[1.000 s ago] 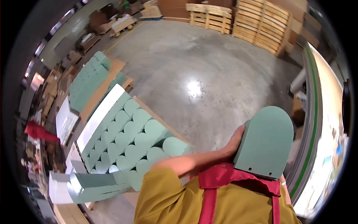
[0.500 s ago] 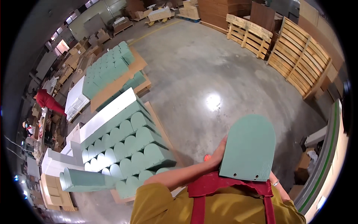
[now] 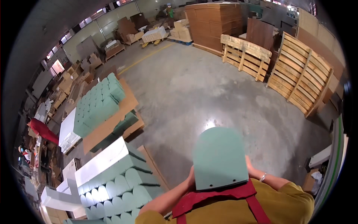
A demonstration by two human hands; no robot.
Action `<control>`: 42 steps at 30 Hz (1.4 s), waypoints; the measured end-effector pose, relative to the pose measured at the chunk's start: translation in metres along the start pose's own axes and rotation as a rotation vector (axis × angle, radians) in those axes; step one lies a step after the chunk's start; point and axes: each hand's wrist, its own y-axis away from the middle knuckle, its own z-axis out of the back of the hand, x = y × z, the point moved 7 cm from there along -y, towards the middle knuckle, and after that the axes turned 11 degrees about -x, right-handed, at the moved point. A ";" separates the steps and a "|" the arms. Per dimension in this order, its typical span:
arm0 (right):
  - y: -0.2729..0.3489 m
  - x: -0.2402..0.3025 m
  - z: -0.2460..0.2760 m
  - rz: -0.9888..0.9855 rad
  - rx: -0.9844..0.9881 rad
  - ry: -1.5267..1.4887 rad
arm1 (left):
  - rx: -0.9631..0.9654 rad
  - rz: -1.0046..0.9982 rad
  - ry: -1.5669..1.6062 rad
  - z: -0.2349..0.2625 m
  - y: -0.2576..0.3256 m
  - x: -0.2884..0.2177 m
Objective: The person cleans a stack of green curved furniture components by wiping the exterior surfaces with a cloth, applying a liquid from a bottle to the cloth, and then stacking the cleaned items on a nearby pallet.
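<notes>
A pale green round-topped panel [image 3: 220,158] is upright against my chest, with two small holes near its straight lower edge. Whether it is one board or a stack of several I cannot tell. My left hand [image 3: 191,177] grips its left side, fingers hidden behind it. On the opposite side my right hand [image 3: 252,168] clasps the edge, a bracelet round that wrist. To my left lie rows of matching green round-ended pieces [image 3: 123,179], with a white board [image 3: 102,158] along their far side.
Farther left, more green pieces [image 3: 99,104] sit on a pallet beside a brown cardboard sheet [image 3: 112,125]. Wooden pallets [image 3: 298,71] lean at the far right. A green-striped edge [image 3: 333,160] runs along my right. A person in red [image 3: 43,130] stands at far left.
My view has tilted up and turned, and the held panel now appears farther left. My right hand has come into sight at the panel's right edge. Both hands stay with the panel.
</notes>
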 end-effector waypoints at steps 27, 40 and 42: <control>-0.353 0.318 -0.609 -0.098 0.536 0.081 | -0.411 -0.122 0.205 0.468 -0.256 -0.378; -0.516 0.424 -0.871 0.008 0.581 0.543 | -0.552 -0.435 0.276 0.650 -0.382 -0.577; -0.560 0.401 -0.907 0.048 0.610 0.602 | -0.585 -0.508 0.276 0.684 -0.390 -0.599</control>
